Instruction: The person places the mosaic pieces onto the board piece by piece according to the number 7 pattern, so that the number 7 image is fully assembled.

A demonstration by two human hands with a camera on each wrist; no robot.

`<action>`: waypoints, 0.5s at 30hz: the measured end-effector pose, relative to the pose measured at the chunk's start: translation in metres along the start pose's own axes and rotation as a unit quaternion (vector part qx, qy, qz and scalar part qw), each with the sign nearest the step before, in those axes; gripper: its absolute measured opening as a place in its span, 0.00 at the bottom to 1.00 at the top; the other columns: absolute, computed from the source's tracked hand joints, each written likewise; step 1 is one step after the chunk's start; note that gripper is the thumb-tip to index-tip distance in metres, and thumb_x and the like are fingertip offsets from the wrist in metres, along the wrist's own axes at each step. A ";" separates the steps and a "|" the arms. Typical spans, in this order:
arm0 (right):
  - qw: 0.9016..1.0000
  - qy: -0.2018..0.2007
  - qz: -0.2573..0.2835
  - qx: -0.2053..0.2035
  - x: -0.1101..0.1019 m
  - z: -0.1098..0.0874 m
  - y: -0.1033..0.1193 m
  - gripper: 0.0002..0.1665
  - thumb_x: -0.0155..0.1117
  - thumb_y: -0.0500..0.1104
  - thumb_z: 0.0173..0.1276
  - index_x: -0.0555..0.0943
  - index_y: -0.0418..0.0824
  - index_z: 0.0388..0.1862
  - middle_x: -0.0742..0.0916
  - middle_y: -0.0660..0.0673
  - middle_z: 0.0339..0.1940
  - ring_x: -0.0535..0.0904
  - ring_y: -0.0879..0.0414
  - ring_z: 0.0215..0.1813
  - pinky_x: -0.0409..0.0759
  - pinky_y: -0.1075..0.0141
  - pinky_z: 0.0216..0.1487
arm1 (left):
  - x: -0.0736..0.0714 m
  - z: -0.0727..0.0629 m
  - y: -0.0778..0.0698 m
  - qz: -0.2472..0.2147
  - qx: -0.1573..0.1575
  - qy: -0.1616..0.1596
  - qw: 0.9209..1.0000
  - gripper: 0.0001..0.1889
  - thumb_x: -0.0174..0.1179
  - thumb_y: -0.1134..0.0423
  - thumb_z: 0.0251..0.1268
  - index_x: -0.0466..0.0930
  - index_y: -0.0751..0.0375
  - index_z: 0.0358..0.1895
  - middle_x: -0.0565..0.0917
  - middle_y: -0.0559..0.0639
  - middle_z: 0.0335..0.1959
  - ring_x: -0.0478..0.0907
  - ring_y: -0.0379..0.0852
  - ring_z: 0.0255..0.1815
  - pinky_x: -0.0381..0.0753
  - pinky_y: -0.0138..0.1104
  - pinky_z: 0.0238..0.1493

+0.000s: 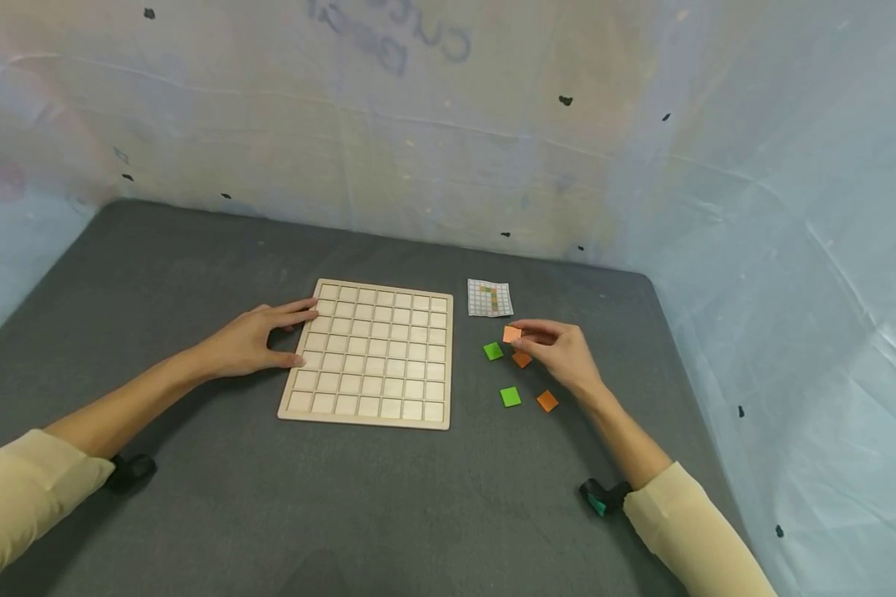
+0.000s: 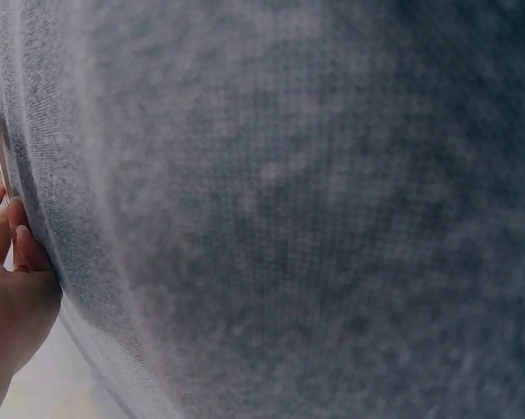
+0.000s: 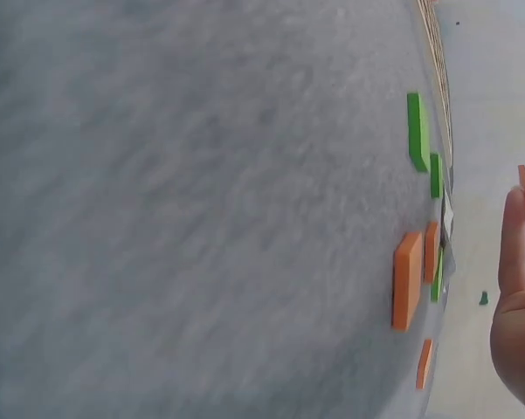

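Note:
A square wooden grid board (image 1: 374, 355) with bare cells lies on the dark table. My left hand (image 1: 250, 340) rests at its left edge, fingertips on the rim and thumb lower down, both fairly straight; the left wrist view catches this hand (image 2: 17, 297) at its border. Between thumb and fingers, my right hand (image 1: 563, 355) pinches an orange tile (image 1: 512, 334), raised over the table in the right wrist view. Below and beside that hand lie a green tile (image 1: 494, 351), a partly covered orange tile (image 1: 522, 360), another green tile (image 1: 510, 397) and another orange tile (image 1: 547, 401).
A small printed grid card (image 1: 490, 298) with coloured squares lies right of the board's upper corner. Pale plastic sheeting (image 1: 418, 149) hangs behind the grey table (image 1: 388, 506) and along its right side.

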State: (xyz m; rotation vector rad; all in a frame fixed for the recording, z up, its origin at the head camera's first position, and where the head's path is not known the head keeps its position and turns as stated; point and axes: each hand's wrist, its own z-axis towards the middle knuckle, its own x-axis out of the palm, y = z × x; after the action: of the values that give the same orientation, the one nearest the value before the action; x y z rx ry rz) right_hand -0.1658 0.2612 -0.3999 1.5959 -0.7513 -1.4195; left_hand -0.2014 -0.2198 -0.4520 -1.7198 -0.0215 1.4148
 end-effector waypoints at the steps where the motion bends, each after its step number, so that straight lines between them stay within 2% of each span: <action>1: 1.000 0.003 0.016 0.004 0.002 0.003 -0.003 0.20 0.68 0.36 0.69 0.82 0.30 0.58 0.88 0.33 0.46 0.85 0.39 0.46 0.81 0.44 0.48 | 0.000 0.000 0.000 0.000 0.000 0.000 1.000 0.42 0.72 0.54 0.59 0.64 0.64 0.74 0.58 0.58 0.78 0.73 0.54 0.56 0.71 0.53 0.53; 4: 0.999 0.007 0.044 0.007 0.007 0.014 -0.015 0.21 0.68 0.36 0.69 0.81 0.31 0.59 0.88 0.34 0.44 0.84 0.33 0.45 0.82 0.46 0.46 | 0.001 0.001 0.000 -0.001 0.002 0.001 1.000 0.42 0.72 0.53 0.59 0.64 0.64 0.74 0.58 0.58 0.78 0.73 0.54 0.57 0.71 0.53 0.54; 8: 0.999 0.005 0.045 0.003 0.015 0.024 -0.022 0.21 0.70 0.40 0.68 0.83 0.36 0.58 0.89 0.38 0.42 0.87 0.40 0.42 0.84 0.50 0.44 | 0.002 0.001 0.002 -0.003 0.000 0.007 1.000 0.42 0.72 0.53 0.59 0.64 0.64 0.75 0.57 0.57 0.79 0.73 0.55 0.58 0.70 0.54 0.56; 12: 0.999 0.005 0.041 -0.005 0.022 0.029 -0.018 0.22 0.72 0.43 0.66 0.84 0.40 0.58 0.89 0.40 0.42 0.88 0.48 0.42 0.83 0.50 0.45 | 0.001 0.001 0.003 -0.004 0.004 0.006 1.000 0.43 0.72 0.52 0.59 0.64 0.64 0.74 0.58 0.57 0.79 0.73 0.55 0.57 0.70 0.55 0.55; 15: 0.999 0.007 0.045 0.002 0.029 0.033 -0.013 0.23 0.74 0.43 0.64 0.84 0.42 0.59 0.89 0.41 0.43 0.88 0.48 0.43 0.82 0.49 0.47 | 0.000 0.001 0.003 -0.007 0.004 0.005 1.000 0.43 0.72 0.51 0.59 0.64 0.64 0.75 0.58 0.57 0.78 0.74 0.54 0.57 0.70 0.54 0.54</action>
State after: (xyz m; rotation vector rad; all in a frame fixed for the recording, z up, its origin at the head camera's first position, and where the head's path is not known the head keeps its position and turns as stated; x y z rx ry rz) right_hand -0.1942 0.2359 -0.4246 1.5540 -0.8089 -1.3423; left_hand -0.2036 -0.2217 -0.4539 -1.7171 -0.0219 1.3946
